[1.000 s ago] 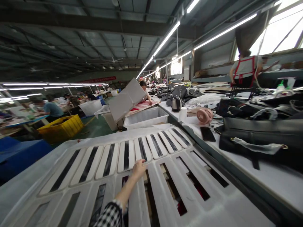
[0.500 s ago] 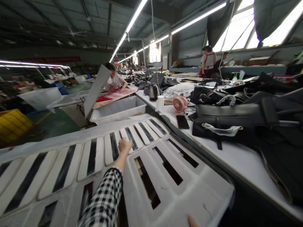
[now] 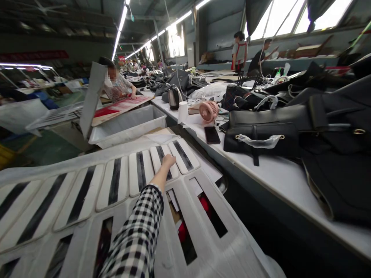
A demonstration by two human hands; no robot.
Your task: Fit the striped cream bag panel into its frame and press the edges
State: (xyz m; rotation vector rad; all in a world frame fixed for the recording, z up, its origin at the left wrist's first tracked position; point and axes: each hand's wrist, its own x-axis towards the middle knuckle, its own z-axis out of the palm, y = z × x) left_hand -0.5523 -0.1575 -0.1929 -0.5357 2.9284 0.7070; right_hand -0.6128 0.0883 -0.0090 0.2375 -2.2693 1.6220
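My left hand [image 3: 168,160], in a black-and-white checked sleeve, reaches forward over a white panel with a dark middle stripe [image 3: 156,155], second from the right in a row. Its fingers look curled together; whatever they may hold is hidden. The rightmost striped panel [image 3: 191,157] lies just beyond the hand. Several like panels, such as one left of the hand [image 3: 132,170], stretch leftward. They rest on a pale slotted board [image 3: 199,235], whose long openings show dark and red things below. My right hand is out of view.
To the right, a table [image 3: 275,181] bears black bags [image 3: 261,135], a phone [image 3: 212,135], a pink fan [image 3: 209,111], a paper cup [image 3: 183,112] and a kettle [image 3: 174,97]. A white bin [image 3: 124,129] stands ahead; behind it a person leans over a red sheet [image 3: 121,106].
My left hand has moved from the third panel from the right to the second. A fingertip at the bottom edge has left view. The camera view has shifted right and down.
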